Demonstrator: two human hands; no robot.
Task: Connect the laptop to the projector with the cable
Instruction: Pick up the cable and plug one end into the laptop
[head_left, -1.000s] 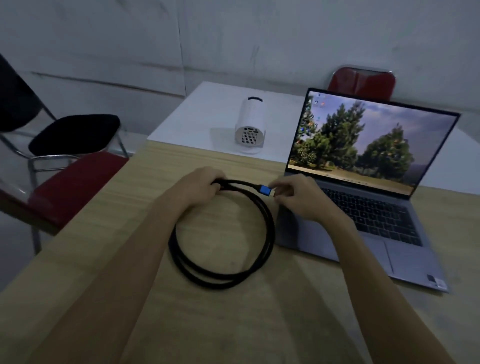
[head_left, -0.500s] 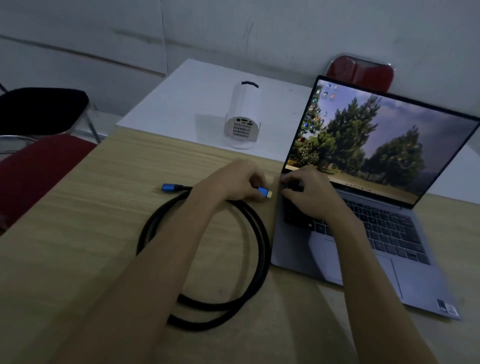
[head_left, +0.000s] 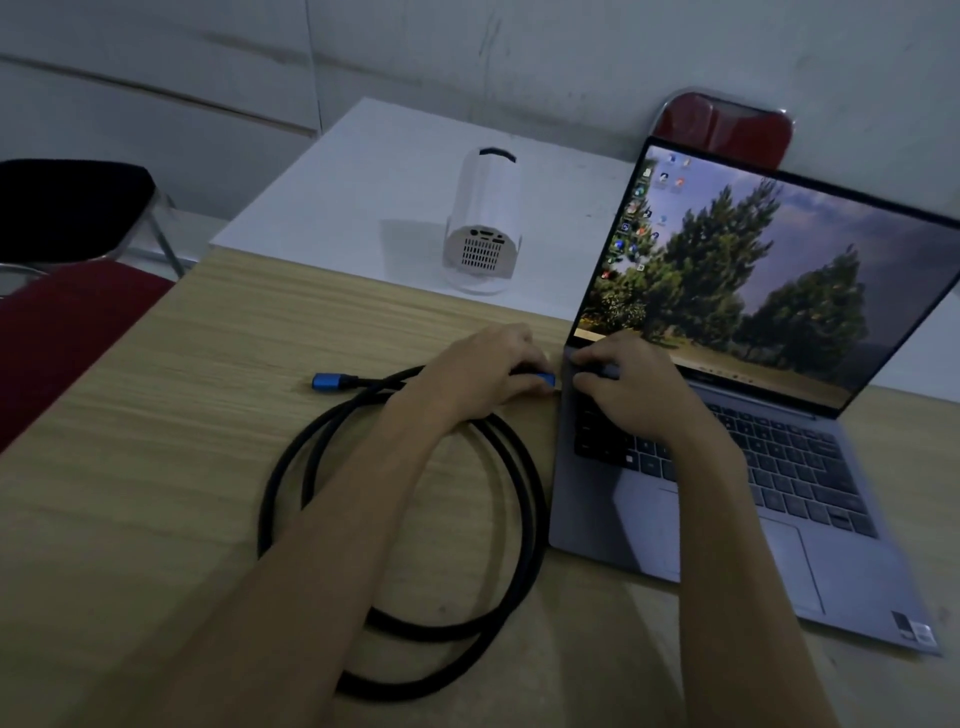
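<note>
Here, a person sits at a wooden desk (head_left: 156, 415) with an open laptop (head_left: 727, 467) at about 3 o'clock and a black cable (head_left: 405, 519) coiled loosely at the centre. The left hand (head_left: 483, 374) is closed around one blue plug (head_left: 548, 379), fingers curled on its body, holding the tip just beside the laptop's left edge near the hinge. The right hand (head_left: 628, 384) lies half open on the keyboard's far left corner, pressing down and holding nothing. The cable's other plug (head_left: 330, 382) lies loose on the desk at about 9 o'clock. The white projector (head_left: 483, 223) stands on a white surface at 12 o'clock, its rear ports facing the person, nothing plugged in.

To do this step well, the plug likely needs to be level and square to the port, then pushed straight in while the right hand braces the laptop against sliding. Whether the plug has entered the port cannot be told.

A sticker sits at the laptop's near right corner; its writing is too small to read. The screen's icons are unreadable too.
</note>
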